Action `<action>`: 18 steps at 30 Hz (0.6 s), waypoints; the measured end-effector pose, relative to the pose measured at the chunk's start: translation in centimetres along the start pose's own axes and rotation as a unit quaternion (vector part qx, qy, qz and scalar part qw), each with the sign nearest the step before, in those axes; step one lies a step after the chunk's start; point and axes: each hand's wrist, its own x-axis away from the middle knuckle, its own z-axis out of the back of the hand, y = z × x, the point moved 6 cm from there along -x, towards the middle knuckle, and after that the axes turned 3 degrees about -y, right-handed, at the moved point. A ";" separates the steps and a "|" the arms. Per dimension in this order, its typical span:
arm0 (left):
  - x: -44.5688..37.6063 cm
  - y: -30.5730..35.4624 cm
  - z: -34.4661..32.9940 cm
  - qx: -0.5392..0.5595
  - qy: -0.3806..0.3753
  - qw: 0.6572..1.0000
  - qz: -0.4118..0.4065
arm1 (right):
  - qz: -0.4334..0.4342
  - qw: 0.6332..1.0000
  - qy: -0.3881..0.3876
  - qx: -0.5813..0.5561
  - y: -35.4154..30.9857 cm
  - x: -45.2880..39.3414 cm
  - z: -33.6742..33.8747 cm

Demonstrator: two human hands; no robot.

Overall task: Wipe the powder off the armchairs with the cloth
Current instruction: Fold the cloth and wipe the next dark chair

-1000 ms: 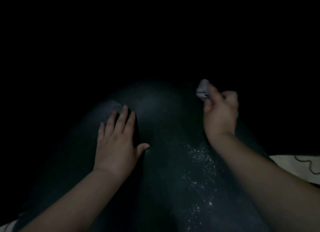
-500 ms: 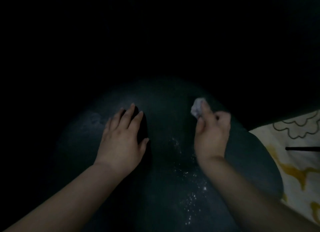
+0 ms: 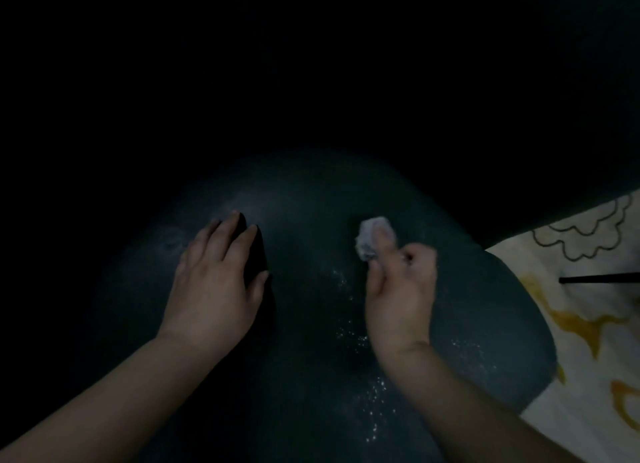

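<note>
Pinching a crumpled pale cloth (image 3: 374, 238), right hand (image 3: 401, 289); left hand (image 3: 216, 282) flat.

room v. dark | patterned sheet (image 3: 588, 310) at right | black rod (image 3: 599, 278) on it

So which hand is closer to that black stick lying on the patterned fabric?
The right hand. Gripping the cloth, it sits on the armchair's dark surface just left of the black stick. The left hand lies flat much farther left.
</note>
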 end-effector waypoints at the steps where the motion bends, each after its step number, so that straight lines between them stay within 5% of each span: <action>1: 0.0 0.2 0.0 0.005 0.001 1.000 0.001 | 0.052 0.998 -0.034 -0.015 -1.1 0.3 -0.3; 3: 0.0 0.6 -0.2 0.007 0.003 1.000 0.000 | 0.075 0.995 -0.049 -0.045 -1.2 -2.3 -0.4; 8: -0.1 1.0 -0.5 0.007 0.004 1.000 0.001 | -0.125 0.991 0.025 0.026 3.2 -5.1 1.6; 13: 0.4 1.3 -0.3 0.016 0.005 1.000 0.017 | -0.053 0.998 0.000 0.039 2.1 3.7 1.1; 16: 0.8 1.5 -0.3 0.011 0.001 1.000 0.013 | 0.165 0.983 -0.077 -0.028 -3.8 4.1 -0.7; 18: 1.1 1.5 -0.3 0.013 0.004 1.000 0.012 | 0.171 0.976 -0.111 -0.070 -4.0 1.6 -1.0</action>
